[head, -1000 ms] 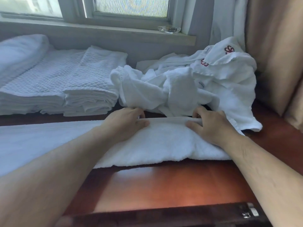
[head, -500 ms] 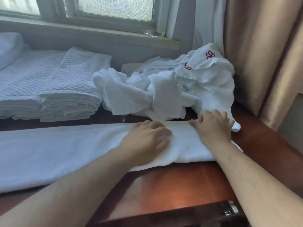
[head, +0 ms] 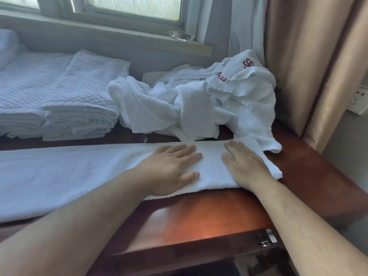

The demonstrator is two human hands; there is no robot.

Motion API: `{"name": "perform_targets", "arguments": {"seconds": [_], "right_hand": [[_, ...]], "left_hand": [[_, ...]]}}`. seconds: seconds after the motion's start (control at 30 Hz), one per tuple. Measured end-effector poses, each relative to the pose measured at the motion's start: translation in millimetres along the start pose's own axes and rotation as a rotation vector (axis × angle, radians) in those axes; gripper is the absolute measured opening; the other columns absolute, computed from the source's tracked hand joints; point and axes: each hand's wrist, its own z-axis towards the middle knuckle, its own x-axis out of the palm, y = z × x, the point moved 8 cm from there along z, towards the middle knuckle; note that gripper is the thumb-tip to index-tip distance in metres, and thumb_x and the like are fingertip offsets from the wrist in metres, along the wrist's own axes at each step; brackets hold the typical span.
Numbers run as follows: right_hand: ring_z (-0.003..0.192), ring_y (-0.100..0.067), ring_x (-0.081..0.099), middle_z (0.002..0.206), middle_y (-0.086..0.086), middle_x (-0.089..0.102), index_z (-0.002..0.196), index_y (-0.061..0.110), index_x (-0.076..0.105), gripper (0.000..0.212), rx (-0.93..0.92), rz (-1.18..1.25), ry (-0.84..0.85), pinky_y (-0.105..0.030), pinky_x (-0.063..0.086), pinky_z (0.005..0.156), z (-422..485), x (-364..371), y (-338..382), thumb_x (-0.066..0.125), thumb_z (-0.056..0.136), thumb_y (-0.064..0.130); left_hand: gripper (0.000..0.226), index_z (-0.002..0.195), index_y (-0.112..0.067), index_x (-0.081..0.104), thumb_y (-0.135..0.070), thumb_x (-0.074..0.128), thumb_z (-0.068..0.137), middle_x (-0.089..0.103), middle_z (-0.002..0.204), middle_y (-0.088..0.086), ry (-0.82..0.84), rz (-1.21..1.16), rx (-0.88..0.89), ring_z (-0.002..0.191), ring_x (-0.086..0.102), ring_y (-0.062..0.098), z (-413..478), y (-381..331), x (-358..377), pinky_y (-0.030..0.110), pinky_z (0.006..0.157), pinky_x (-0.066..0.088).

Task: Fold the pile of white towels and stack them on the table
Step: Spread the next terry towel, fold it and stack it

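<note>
A long white towel point(head: 65, 172), folded lengthwise into a strip, lies across the reddish wooden table point(head: 199, 216). My left hand point(head: 171, 168) presses flat on it, fingers straight. My right hand point(head: 245, 164) lies flat on the strip's right end, fingers spread. Behind them a crumpled pile of white towels point(head: 191, 104) with red embroidered marks sits at the back right. Folded quilted white towels point(head: 65, 100) are stacked at the back left.
A window sill point(head: 119, 34) with a small clear glass dish point(head: 182, 35) runs behind the table. Beige curtains point(head: 310, 62) hang at the right, with a wall socket point(head: 359, 100) beside them. The table's front edge has a metal latch point(head: 267, 239).
Both hands went from gripping the towel's far edge to lying flat on the strip, and they slid rightward along it. The camera view also turned to the right.
</note>
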Motion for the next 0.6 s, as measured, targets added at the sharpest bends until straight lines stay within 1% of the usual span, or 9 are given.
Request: {"name": "perform_targets", "arguments": {"seconds": [0.07,0.13,0.2,0.27,0.33,0.4,0.47,0.53,0.6], "right_hand": [[0.154,-0.009,0.01,0.167,0.011,0.019,0.157,0.027,0.033,0.054,-0.01,0.035,0.01,-0.034,0.009,0.125,-3.6,1.1,-3.3,0.032,0.106,0.043],[0.15,-0.01,0.025,0.161,0.007,0.035,0.151,0.023,0.047,0.048,-0.013,0.137,-0.092,-0.027,0.016,0.12,-8.7,-5.5,-3.0,0.041,0.105,0.035],[0.137,-0.015,0.045,0.145,0.003,0.057,0.137,0.02,0.062,0.04,0.054,0.17,-0.252,-0.028,0.029,0.113,-17.6,-17.3,-7.1,0.049,0.1,0.028],[0.13,-0.025,0.049,0.136,0.001,0.062,0.133,0.021,0.064,0.042,0.245,0.053,-0.37,-0.04,0.036,0.108,-31.0,-27.3,-22.2,0.051,0.095,0.034],[0.131,-0.035,0.042,0.141,-0.006,0.054,0.138,0.022,0.056,0.053,0.488,0.077,-0.365,-0.048,0.037,0.107,-44.8,-30.1,-43.8,0.053,0.091,0.045],[0.135,-0.038,0.036,0.148,-0.01,0.046,0.143,0.02,0.051,0.061,0.615,0.273,-0.398,-0.049,0.036,0.109,-57.1,-30.9,-59.3,0.059,0.088,0.045],[0.133,-0.032,0.044,0.147,-0.008,0.048,0.143,0.019,0.052,0.06,0.653,0.587,-0.563,-0.041,0.04,0.103,-70.8,-34.7,-67.7,0.064,0.087,0.035],[0.11,-0.021,0.056,0.124,-0.002,0.059,0.131,0.021,0.062,0.048,0.684,0.993,-0.72,-0.032,0.046,0.085,-87.7,-30.5,-69.2,0.066,0.084,0.026],[0.076,-0.019,0.049,0.086,0.004,0.05,0.092,0.03,0.059,0.018,0.725,1.263,-0.783,-0.026,0.04,0.06,-100.2,-23.0,-67.1,0.063,0.077,0.022]], "left_hand": [[0.066,0.16,-0.04,0.006,-0.065,0.021,0.101,-0.004,0.169,-0.012,0.031,0.013,-0.006,0.154,-0.007,0.005,-4.2,-0.4,1.6,0.03,0.123,-0.003],[0.067,0.16,-0.038,0.003,-0.065,0.019,0.101,-0.007,0.169,-0.011,0.04,0.018,-0.01,0.153,-0.01,0.005,-8.7,-2.3,2.5,0.03,0.122,-0.005],[0.068,0.161,-0.037,0.003,-0.065,0.018,0.1,-0.007,0.169,-0.01,0.03,0.022,-0.014,0.154,-0.01,0.007,-12.3,-4.6,3.1,0.031,0.122,-0.005],[0.068,0.161,-0.037,0.004,-0.066,0.018,0.1,-0.007,0.169,-0.009,0.022,0.024,-0.019,0.154,-0.01,0.008,-14.9,-6.3,3.9,0.033,0.123,-0.004],[0.069,0.161,-0.037,0.004,-0.066,0.017,0.1,-0.006,0.169,-0.008,0.019,0.026,-0.019,0.154,-0.009,0.009,-15.9,-6.6,4.4,0.034,0.123,-0.003],[0.068,0.16,-0.037,0.006,-0.066,0.018,0.1,-0.004,0.169,-0.009,0.01,0.022,-0.015,0.154,-0.007,0.009,-16.1,-6.7,4.4,0.035,0.124,-0.001],[0.067,0.159,-0.038,0.009,-0.065,0.019,0.099,-0.002,0.169,-0.009,-0.009,0.014,-0.012,0.155,-0.005,0.009,-15.8,-7.0,3.4,0.035,0.124,0.0],[0.066,0.159,-0.038,0.011,-0.065,0.019,0.099,0.0,0.169,-0.01,-0.024,0.006,-0.007,0.155,-0.003,0.009,-16.2,-7.7,2.5,0.035,0.124,0.001],[0.066,0.159,-0.039,0.012,-0.065,0.02,0.099,0.002,0.169,-0.01,-0.034,0.006,-0.003,0.155,-0.002,0.01,-16.9,-7.5,2.2,0.035,0.124,0.002]]}}
